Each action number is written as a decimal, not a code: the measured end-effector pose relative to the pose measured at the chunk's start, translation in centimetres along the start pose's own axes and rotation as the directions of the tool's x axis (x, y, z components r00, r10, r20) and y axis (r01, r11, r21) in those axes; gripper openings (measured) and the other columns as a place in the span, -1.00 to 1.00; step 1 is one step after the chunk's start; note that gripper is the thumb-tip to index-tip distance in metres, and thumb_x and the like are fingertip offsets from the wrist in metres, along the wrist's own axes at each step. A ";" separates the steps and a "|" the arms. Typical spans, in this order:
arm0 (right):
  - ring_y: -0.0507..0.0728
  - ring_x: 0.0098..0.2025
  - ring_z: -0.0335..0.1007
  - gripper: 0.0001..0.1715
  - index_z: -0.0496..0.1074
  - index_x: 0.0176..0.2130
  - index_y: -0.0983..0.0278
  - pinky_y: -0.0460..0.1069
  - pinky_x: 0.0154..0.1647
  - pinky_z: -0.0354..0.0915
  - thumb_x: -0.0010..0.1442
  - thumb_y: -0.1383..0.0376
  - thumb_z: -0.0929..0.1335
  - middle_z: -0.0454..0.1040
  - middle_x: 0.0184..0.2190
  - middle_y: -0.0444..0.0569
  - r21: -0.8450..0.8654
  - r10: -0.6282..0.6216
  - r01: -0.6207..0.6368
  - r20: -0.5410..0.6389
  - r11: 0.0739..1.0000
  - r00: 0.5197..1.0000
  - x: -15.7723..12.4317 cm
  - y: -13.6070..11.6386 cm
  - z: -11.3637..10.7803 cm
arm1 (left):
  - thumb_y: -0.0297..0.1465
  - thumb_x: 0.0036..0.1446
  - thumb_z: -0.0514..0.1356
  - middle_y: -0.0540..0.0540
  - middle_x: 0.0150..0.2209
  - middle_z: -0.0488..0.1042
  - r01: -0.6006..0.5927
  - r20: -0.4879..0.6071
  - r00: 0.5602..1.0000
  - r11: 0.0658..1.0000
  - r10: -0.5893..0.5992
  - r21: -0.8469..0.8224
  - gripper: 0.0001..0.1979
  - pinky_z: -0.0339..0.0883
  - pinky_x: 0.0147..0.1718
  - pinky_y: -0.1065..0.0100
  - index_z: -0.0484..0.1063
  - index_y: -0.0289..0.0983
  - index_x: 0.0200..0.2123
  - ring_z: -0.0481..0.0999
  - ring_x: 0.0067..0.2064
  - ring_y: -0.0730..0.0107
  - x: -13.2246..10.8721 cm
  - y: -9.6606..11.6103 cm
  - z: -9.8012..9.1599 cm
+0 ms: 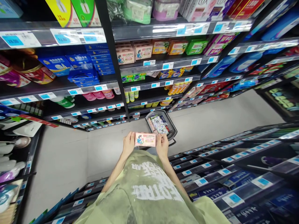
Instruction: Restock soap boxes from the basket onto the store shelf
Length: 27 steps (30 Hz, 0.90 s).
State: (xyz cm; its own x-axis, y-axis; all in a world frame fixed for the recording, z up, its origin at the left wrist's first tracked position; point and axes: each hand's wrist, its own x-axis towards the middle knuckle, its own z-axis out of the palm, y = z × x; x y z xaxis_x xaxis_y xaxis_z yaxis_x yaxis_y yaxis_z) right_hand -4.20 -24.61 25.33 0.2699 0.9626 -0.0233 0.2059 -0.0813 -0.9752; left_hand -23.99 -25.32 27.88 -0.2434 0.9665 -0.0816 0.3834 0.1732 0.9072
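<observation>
Both my hands hold one pink soap pack (145, 139) level in front of my shirt, its printed face turned up to me. My left hand (128, 143) grips the pack's left end, fingers curled behind it. At the right end, my right hand (162, 145) pinches it with the thumb on the near side. Just beyond my right hand, a dark grey shopping basket (172, 126) rests on the floor with several packs inside. Similar pink packs (143, 50) stand stacked on the shelf ahead.
Tall shelving with price-tagged edges (163, 63) runs along the front, carrying soaps, boxes and bottles. More shelves (210, 165) stand close behind and to the right. Another rack (29, 165) is at the left. Grey tiled floor (63, 152) lies between them.
</observation>
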 end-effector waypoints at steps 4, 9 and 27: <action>0.05 -0.53 0.14 -0.63 0.32 -0.34 0.20 -0.05 -0.47 0.10 0.31 -0.02 0.29 0.27 -0.57 -0.21 -0.020 -0.015 0.016 0.032 1.000 0.999 0.3 -0.2 0.0 | -0.12 0.38 -0.06 0.10 -0.61 0.11 0.034 -0.015 0.999 0.999 -0.034 -0.013 -0.57 -0.01 -0.46 0.38 0.07 -0.18 -0.51 0.13 -0.52 0.43 -0.1 -0.6 0.2; 0.04 -0.55 0.15 -0.61 0.31 -0.31 0.21 -0.04 -0.51 0.08 0.32 -0.04 0.27 0.32 -0.56 -0.19 -0.027 -0.003 0.005 0.075 1.000 0.997 0.6 0.0 -0.1 | -0.12 0.39 -0.07 0.12 -0.62 0.10 0.023 -0.035 0.999 1.000 -0.023 0.018 -0.57 -0.03 -0.48 0.37 0.07 -0.19 -0.51 0.11 -0.53 0.44 -0.2 -1.1 0.2; 0.04 -0.55 0.20 -0.58 0.26 -0.34 0.20 -0.06 -0.53 0.12 0.28 -0.08 0.29 0.33 -0.59 -0.21 0.072 0.079 -0.084 0.065 0.994 0.995 0.6 0.1 0.3 | -0.13 0.39 -0.08 0.12 -0.62 0.08 0.022 -0.042 0.999 1.000 -0.021 0.020 -0.58 -0.02 -0.47 0.36 0.07 -0.18 -0.51 0.10 -0.53 0.45 -0.2 -0.9 0.6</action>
State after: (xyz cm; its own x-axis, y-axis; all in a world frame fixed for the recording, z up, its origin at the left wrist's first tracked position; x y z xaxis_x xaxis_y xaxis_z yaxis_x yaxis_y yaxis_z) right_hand -4.26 -23.97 25.15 0.2235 0.9679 -0.1149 0.1144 -0.1432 -0.9831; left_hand -23.76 -25.52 26.78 -0.2890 0.9537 -0.0831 0.3958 0.1981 0.8967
